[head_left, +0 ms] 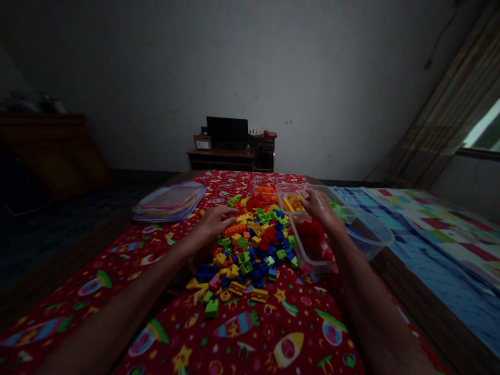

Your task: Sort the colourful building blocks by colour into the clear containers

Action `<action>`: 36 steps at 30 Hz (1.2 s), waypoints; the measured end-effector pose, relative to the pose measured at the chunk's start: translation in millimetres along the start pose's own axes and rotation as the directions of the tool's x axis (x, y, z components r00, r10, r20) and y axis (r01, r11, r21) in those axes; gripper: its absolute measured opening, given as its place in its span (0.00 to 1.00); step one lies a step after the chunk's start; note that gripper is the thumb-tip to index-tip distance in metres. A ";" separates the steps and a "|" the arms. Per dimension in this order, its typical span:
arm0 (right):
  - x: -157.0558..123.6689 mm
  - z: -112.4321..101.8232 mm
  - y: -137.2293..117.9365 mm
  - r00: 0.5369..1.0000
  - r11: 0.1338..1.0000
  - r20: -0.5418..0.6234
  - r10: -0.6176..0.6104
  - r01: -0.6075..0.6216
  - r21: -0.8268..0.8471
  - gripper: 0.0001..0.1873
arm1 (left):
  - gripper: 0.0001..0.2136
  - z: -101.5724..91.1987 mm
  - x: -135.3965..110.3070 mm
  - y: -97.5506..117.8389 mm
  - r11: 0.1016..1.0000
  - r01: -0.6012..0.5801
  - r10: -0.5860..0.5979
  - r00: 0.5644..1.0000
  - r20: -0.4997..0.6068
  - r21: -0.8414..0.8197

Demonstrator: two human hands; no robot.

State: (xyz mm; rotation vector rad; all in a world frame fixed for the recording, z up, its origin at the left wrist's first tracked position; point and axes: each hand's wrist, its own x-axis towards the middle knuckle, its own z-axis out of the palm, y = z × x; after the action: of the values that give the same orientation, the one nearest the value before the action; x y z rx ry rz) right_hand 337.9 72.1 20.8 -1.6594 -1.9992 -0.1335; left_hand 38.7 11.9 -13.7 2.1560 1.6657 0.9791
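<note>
A heap of toy building bricks [250,255] in several colours lies on the red cloth between my arms. My left hand [215,223] is at the heap's left edge, its thumb and fingers apart beside an orange brick [234,229]. To the right, my right hand [318,204] hangs over a clear plastic box with yellow bricks [291,203]. Its fingers are curled together and point down; whatever they hold is hidden. Below that wrist, a nearer clear box [302,255] contains red bricks [310,234].
Orange bricks [266,195] fill a clear box at the back. Another clear box [380,234] with a few blue pieces stands right of my right forearm. Stacked plastic lids [170,202] lie at the left. A patterned red cloth [250,354] covers the table; a bed [441,245] is beyond its right edge.
</note>
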 end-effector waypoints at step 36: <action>-11.3 -23.8 -30.9 0.922 0.922 0.207 -0.326 0.263 0.284 0.17 | 0.16 -40.4 2.3 -19.2 0.996 -0.080 0.085 0.988 -0.128 0.044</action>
State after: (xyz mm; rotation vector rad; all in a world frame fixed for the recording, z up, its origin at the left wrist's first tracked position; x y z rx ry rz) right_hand 318.1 45.2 43.9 -1.2563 -2.3393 0.2261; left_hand -1.4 11.9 6.3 2.2464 1.6767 1.1421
